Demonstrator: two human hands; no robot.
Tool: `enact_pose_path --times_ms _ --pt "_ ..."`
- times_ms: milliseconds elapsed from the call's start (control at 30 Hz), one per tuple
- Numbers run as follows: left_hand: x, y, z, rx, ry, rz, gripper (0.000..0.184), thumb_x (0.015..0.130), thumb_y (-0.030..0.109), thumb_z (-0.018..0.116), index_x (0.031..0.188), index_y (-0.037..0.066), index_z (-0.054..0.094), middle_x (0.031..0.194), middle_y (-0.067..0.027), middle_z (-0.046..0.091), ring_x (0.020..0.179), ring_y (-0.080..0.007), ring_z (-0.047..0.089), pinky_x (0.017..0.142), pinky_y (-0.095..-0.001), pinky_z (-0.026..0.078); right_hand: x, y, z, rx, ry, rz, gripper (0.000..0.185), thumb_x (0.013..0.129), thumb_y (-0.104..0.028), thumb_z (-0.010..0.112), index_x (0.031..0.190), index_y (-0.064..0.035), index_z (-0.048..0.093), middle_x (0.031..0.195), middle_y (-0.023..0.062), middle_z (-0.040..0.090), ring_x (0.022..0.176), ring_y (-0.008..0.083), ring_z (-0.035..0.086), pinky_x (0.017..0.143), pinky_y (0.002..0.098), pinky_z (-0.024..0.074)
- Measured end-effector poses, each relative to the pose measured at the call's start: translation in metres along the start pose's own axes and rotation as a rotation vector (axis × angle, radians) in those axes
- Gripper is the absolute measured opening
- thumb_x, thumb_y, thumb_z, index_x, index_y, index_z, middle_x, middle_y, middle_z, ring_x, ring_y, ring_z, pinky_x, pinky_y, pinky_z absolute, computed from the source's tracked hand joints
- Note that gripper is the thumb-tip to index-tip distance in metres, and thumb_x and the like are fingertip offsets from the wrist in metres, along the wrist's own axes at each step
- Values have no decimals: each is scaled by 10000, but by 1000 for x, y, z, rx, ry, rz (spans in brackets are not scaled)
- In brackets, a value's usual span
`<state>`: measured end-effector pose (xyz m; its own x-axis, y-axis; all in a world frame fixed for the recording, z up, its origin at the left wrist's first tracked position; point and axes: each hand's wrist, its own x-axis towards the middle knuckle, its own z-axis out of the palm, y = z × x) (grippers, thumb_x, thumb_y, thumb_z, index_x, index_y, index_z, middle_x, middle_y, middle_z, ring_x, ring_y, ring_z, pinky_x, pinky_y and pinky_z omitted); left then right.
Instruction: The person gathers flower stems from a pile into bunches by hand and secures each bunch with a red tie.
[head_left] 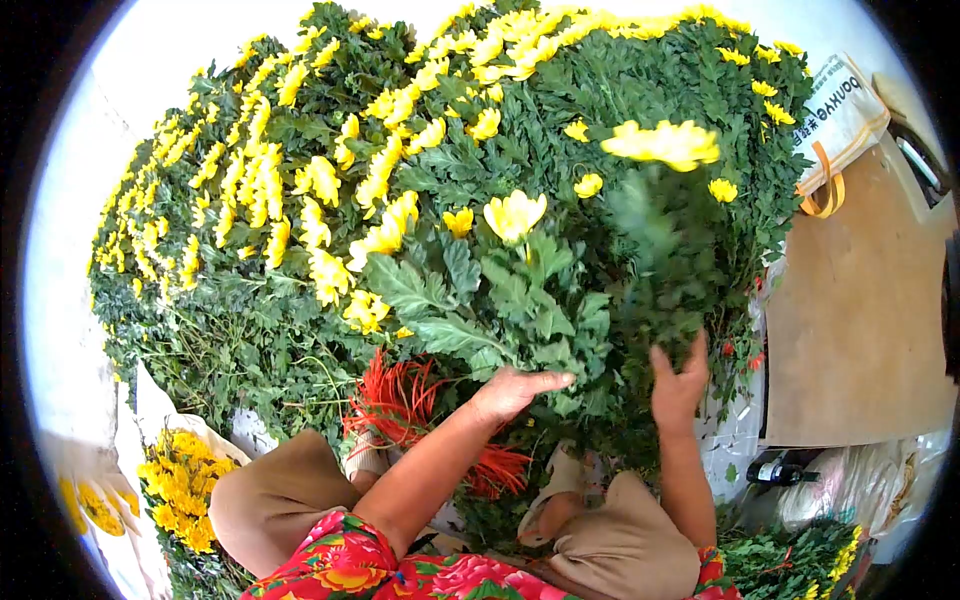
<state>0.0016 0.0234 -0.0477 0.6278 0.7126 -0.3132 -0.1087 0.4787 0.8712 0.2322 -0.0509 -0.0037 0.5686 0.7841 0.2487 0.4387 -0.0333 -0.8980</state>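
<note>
My left hand (515, 392) is closed around a bunch of leafy chrysanthemums (540, 310), its thumb laid across the front and its other fingers hidden by leaves. A pale yellow bloom (515, 217) tops this bunch. On the right, my right hand (680, 385) grips the lower part of another chrysanthemum (660, 147), thumb on one side and fingers on the other. That flower stands upright and is smeared by motion; its stem is hidden among leaves. Between my knees, below the left hand, lie red ties (395, 400).
A large heap of yellow chrysanthemums (320, 180) rises ahead. Cut flowers in a white wrap (185, 425) stand at left. To the right are a brown board (855, 310), a printed bag (845, 110), a dark bottle (780, 473) and clear plastic (850, 490). More stems (800, 560) lie at lower right.
</note>
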Motion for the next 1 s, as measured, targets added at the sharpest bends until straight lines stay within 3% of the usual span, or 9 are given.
enact_pose_path --times_ms 100,167,367,433,567,700,767,867,1000 --pt "-1 30 8 51 90 -152 975 767 509 776 1389 -118 364 1406 -202 479 1317 -307 433 1126 -399 300 14 -15 -15 -78 141 -17 650 860 -9 644 1426 78 335 1384 171 474 1244 238 464 1086 345 317" --pt "13 29 11 141 325 -237 1094 751 558 767 1412 -155 265 1460 -246 393 1356 -343 376 1139 -406 277 23 -17 -27 -146 176 -121 605 863 -36 647 1398 74 385 1359 169 504 1216 247 491 1072 344 340" --pt "21 38 4 -199 555 -109 718 766 203 813 1261 -132 416 1229 -218 563 1102 -278 566 937 -435 482 23 -39 -43 -176 179 -120 628 867 -36 650 1411 89 361 1393 182 479 1256 255 471 1085 353 329" --pt "26 18 -5 -352 408 68 621 797 189 790 1239 -116 477 1185 -183 609 1086 -253 582 957 -419 473 18 -46 -46 -163 165 -92 635 865 -27 648 1418 82 355 1401 185 475 1268 251 465 1088 350 328" --pt "28 8 -13 -630 289 10 435 856 217 740 1190 -23 597 1107 -114 669 1052 -225 610 940 -382 481 11 -65 -47 -173 105 -56 615 845 25 628 1405 82 381 1386 167 483 1258 233 461 1088 343 320" --pt "16 45 -11 480 327 -352 897 750 605 735 1290 -87 545 1264 -208 598 1126 -285 585 1014 -369 426 7 -78 -46 -213 113 -72 597 851 20 622 1397 88 389 1368 172 498 1245 234 467 1078 340 328" --pt "10 58 -3 771 457 -360 704 817 535 708 1223 -33 610 1163 -197 647 1037 -253 623 925 -370 485 7 -77 -47 -215 136 -92 602 844 8 634 1393 82 397 1358 178 513 1235 243 484 1077 345 338" --pt "19 33 -18 86 302 207 428 947 395 596 1155 21 584 981 -167 644 874 -235 666 729 -339 543 5 -77 -48 -206 101 -94 603 836 -10 651 1384 74 414 1340 178 533 1216 252 504 1073 349 351" --pt "14 41 -9 -394 -65 290 639 956 448 552 1391 27 350 1081 -189 618 942 -312 650 769 -417 553 -7 -67 -26 -63 -66 10 611 828 -23 656 1382 61 412 1315 168 548 1192 235 517 1058 343 364"
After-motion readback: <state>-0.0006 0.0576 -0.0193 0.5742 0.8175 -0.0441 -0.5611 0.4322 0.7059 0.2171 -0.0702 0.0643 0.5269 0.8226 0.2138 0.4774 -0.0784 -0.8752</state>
